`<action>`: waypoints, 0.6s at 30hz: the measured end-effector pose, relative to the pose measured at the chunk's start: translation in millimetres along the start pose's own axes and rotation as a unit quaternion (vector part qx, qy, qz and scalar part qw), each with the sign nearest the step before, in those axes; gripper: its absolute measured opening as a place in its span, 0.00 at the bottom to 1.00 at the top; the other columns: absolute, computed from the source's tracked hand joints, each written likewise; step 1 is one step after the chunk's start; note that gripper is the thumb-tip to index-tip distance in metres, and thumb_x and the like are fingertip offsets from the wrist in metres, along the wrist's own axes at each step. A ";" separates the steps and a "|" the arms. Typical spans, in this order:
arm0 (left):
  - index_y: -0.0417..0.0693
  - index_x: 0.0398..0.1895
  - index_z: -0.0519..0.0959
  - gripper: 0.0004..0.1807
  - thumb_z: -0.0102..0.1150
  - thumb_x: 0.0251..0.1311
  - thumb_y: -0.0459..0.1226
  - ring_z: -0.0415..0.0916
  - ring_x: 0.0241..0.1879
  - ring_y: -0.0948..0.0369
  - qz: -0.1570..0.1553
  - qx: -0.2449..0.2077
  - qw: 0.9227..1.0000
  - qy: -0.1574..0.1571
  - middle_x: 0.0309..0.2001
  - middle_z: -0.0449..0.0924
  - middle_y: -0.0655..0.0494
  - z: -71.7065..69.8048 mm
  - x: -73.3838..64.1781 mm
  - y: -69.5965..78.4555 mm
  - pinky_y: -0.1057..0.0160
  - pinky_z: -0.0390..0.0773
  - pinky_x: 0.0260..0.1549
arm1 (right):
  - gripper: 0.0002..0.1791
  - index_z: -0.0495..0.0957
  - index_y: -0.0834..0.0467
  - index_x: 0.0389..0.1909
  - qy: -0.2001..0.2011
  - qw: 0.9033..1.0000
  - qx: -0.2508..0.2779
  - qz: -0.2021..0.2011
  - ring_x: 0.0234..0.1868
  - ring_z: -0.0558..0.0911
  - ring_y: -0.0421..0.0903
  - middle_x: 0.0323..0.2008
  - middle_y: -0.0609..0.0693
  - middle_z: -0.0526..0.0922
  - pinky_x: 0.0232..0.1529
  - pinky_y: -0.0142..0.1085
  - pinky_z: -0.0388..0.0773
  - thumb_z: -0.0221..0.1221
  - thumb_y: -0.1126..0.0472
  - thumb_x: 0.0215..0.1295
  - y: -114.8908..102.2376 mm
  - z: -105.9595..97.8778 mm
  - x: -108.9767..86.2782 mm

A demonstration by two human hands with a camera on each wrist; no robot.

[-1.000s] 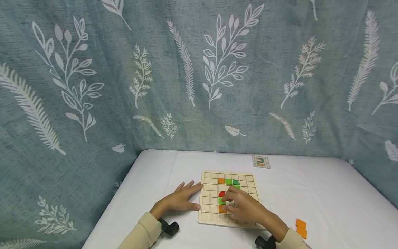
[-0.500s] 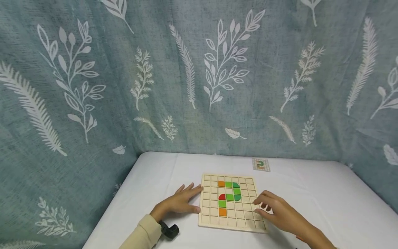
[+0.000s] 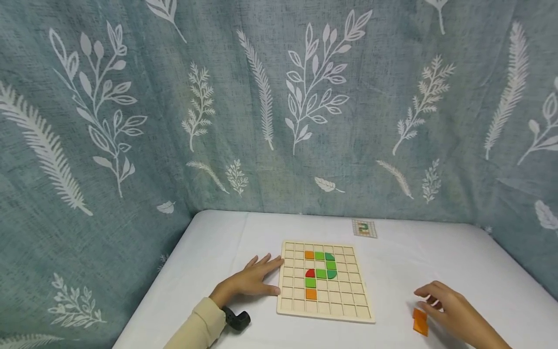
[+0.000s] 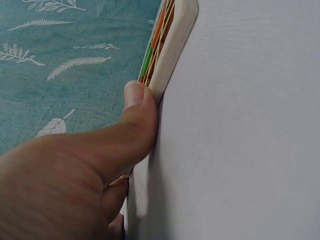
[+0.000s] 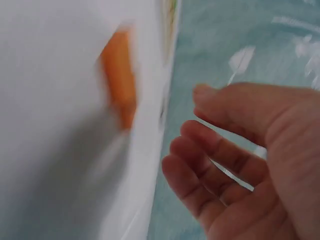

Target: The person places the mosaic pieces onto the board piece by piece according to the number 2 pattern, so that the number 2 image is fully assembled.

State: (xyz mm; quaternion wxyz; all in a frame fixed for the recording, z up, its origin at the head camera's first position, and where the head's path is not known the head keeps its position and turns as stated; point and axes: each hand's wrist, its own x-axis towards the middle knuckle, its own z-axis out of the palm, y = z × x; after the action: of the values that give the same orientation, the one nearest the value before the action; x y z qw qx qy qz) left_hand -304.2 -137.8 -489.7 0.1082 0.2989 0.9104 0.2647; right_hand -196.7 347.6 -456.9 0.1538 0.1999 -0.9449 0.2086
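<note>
My left hand [image 3: 253, 281] lies with spread fingers on the white table, touching the left edge of a wooden grid board [image 3: 324, 317]. In the left wrist view its thumb [image 4: 137, 105] is against the board's side. Coloured tiles sit in the grid: a red quarter-round tile [image 3: 310, 273], dark green rounded ones [image 3: 330, 256], and green and orange squares [image 3: 311, 293]. My right hand [image 3: 451, 310] hovers just above loose orange tiles [image 3: 420, 324] right of the board, fingers loosely bent. In the right wrist view, thumb and fingertips are apart with nothing between them; the orange tiles are blurred.
A small card [image 3: 364, 228] printed with a grid and coloured pattern lies behind the board, near the table's back edge. A teal leaf-patterned curtain [image 3: 270, 121] hangs behind and beside the white-covered table [image 3: 226, 242]. A black strap device [image 3: 237, 320] is on the left wrist.
My right hand has moved from over the board's tiles rightward to the loose orange tiles, uncovering the pattern on the board. The left hand has stayed at the board's left edge.
</note>
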 end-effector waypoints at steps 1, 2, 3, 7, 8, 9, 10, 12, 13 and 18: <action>0.54 0.79 0.56 0.49 0.63 0.59 0.60 0.41 0.81 0.50 -0.001 -0.001 1.000 -0.001 0.79 0.53 0.57 0.0 -0.4 0.0 0.41 0.34 0.78 | 0.13 0.83 0.57 0.38 -0.005 1.000 -0.001 0.004 0.29 0.74 0.23 0.33 0.44 0.81 0.26 0.27 0.79 0.71 0.70 0.52 3.6 0.7 -2.1; 0.54 0.79 0.56 0.48 0.63 0.59 0.60 0.41 0.81 0.50 -0.002 -0.002 1.000 -0.002 0.80 0.53 0.57 0.1 -0.7 0.0 0.41 0.33 0.78 | 0.13 0.83 0.57 0.37 -0.010 1.000 0.001 0.001 0.29 0.73 0.23 0.32 0.43 0.81 0.25 0.27 0.78 0.71 0.71 0.52 7.1 1.8 -4.2; 0.54 0.79 0.56 0.48 0.63 0.59 0.60 0.40 0.81 0.50 -0.002 -0.002 1.000 -0.002 0.80 0.53 0.57 0.3 -1.1 0.0 0.41 0.33 0.78 | 0.12 0.82 0.57 0.37 -0.020 1.000 0.005 -0.001 0.29 0.73 0.23 0.32 0.43 0.80 0.25 0.27 0.78 0.71 0.70 0.52 10.1 2.6 -5.8; 0.55 0.79 0.56 0.48 0.64 0.59 0.59 0.41 0.81 0.50 -0.005 -0.005 1.000 -0.003 0.79 0.53 0.57 0.7 -0.8 0.8 0.42 0.33 0.78 | 0.08 0.82 0.57 0.36 -0.051 0.998 0.033 -0.019 0.29 0.73 0.23 0.30 0.46 0.81 0.25 0.28 0.77 0.70 0.63 0.58 18.2 5.2 -9.1; 0.54 0.79 0.57 0.48 0.64 0.59 0.59 0.41 0.81 0.50 -0.005 -0.005 1.000 -0.003 0.79 0.53 0.57 0.9 -0.9 1.1 0.42 0.33 0.78 | 0.07 0.82 0.57 0.36 -0.057 0.997 0.036 -0.024 0.29 0.73 0.23 0.29 0.46 0.81 0.25 0.28 0.77 0.70 0.62 0.58 19.3 6.0 -10.0; 0.54 0.79 0.57 0.48 0.65 0.59 0.59 0.41 0.81 0.50 -0.005 -0.004 1.000 -0.002 0.79 0.54 0.57 1.2 -0.9 1.4 0.42 0.34 0.78 | 0.07 0.82 0.56 0.35 -0.061 0.997 0.037 -0.025 0.30 0.73 0.23 0.29 0.46 0.81 0.25 0.28 0.77 0.70 0.61 0.59 20.0 6.4 -10.4; 0.54 0.79 0.57 0.48 0.65 0.59 0.59 0.41 0.81 0.50 -0.004 -0.005 1.000 -0.001 0.79 0.54 0.57 1.5 -0.8 1.2 0.41 0.34 0.78 | 0.07 0.82 0.55 0.35 -0.067 0.997 0.035 -0.023 0.30 0.73 0.23 0.29 0.46 0.81 0.26 0.28 0.77 0.70 0.60 0.59 20.0 6.3 -10.3; 0.54 0.79 0.57 0.48 0.65 0.59 0.59 0.41 0.81 0.50 -0.004 -0.005 1.000 0.000 0.79 0.54 0.57 1.0 -1.5 2.3 0.41 0.34 0.78 | 0.06 0.82 0.54 0.34 -0.082 0.996 0.032 -0.014 0.31 0.73 0.23 0.30 0.43 0.81 0.27 0.28 0.78 0.70 0.60 0.59 19.2 5.4 -9.7; 0.53 0.79 0.57 0.48 0.65 0.59 0.58 0.41 0.81 0.49 -0.003 -0.005 1.000 0.000 0.79 0.54 0.56 0.5 -2.1 3.0 0.41 0.34 0.78 | 0.06 0.83 0.53 0.34 -0.082 0.996 0.031 -0.017 0.31 0.73 0.23 0.30 0.42 0.81 0.27 0.28 0.78 0.70 0.61 0.58 18.8 5.2 -9.5; 0.53 0.79 0.57 0.48 0.65 0.59 0.58 0.41 0.81 0.50 -0.006 -0.006 1.000 0.002 0.79 0.54 0.56 -1.7 -3.6 5.3 0.41 0.34 0.78 | 0.06 0.84 0.53 0.35 -0.106 0.994 0.028 0.003 0.32 0.73 0.23 0.32 0.39 0.81 0.29 0.28 0.78 0.70 0.61 0.58 14.9 2.6 -7.2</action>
State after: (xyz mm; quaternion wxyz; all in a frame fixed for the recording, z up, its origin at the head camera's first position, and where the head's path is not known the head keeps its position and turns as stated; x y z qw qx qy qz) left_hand -299.3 -137.1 -485.2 0.1098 0.2920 0.9108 0.2703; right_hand -197.5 361.1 -466.8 0.0468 0.2218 -0.9503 0.2132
